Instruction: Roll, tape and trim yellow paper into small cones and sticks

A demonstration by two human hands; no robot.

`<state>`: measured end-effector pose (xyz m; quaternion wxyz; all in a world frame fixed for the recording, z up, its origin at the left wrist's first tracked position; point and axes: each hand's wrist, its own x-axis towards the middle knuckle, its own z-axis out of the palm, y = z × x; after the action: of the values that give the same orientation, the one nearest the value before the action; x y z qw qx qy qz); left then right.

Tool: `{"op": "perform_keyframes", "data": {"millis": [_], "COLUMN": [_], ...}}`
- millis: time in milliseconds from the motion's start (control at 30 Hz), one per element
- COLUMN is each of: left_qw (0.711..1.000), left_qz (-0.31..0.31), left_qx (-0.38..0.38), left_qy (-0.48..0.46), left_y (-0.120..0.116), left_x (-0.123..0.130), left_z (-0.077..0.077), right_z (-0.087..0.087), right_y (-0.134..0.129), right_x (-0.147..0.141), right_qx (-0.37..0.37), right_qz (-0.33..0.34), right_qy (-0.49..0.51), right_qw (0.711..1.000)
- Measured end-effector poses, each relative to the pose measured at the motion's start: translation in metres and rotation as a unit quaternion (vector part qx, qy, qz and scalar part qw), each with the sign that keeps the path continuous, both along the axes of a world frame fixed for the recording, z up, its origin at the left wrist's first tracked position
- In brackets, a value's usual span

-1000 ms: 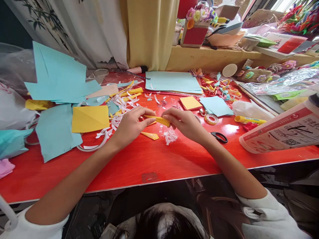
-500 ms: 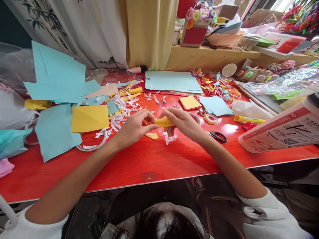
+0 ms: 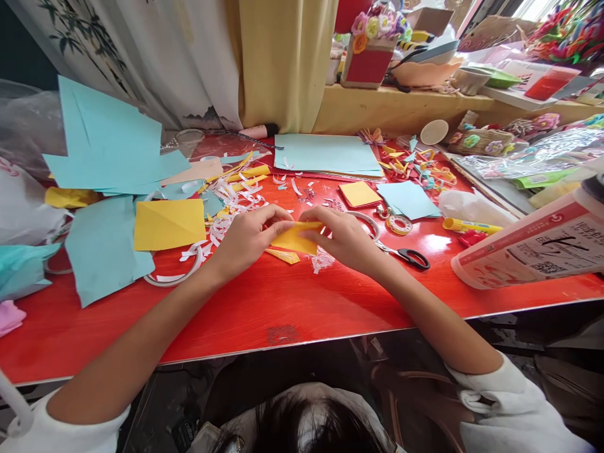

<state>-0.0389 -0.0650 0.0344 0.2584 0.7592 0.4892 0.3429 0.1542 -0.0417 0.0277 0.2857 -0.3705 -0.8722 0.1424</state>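
1. Head view: your left hand [image 3: 245,240] and right hand [image 3: 346,238] meet over the red table [image 3: 292,308], fingers pinching a yellow paper [image 3: 296,239] between them, just above the tabletop.
2. A yellow scrap [image 3: 283,255] lies just below it; scissors [image 3: 406,255] lie right of your right hand; a yellow square [image 3: 168,224] sits to the left.

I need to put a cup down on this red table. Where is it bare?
The front strip of the table, between the hands and the near edge, is bare. Left is crowded with blue sheets, the middle with white scraps, the right with scissors and a printed pack.
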Motion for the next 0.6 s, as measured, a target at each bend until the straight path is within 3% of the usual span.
{"op": "perform_keyframes", "data": {"millis": [167, 400, 600], "left_qw": [0.999, 0.998, 0.998], "left_qz": [-0.015, -0.033, -0.012], "left_qx": [0.025, 0.03, 0.054], "left_qy": [0.027, 0.035, 0.025], "left_y": [0.0005, 0.0012, -0.0012], "left_x": [0.0008, -0.0005, 0.0014], "left_z": [-0.0016, -0.0016, -0.0011], "right_z": [0.0002, 0.0026, 0.0011], "right_y": [-0.0011, -0.0036, -0.0034], "right_x": [-0.0001, -0.0015, -0.0032], "right_qx": [-0.01, -0.008, -0.057], "right_qz": [-0.058, -0.025, -0.035], "right_qy": [-0.017, 0.041, 0.015], "right_qw": [0.998, 0.999, 0.998]}}
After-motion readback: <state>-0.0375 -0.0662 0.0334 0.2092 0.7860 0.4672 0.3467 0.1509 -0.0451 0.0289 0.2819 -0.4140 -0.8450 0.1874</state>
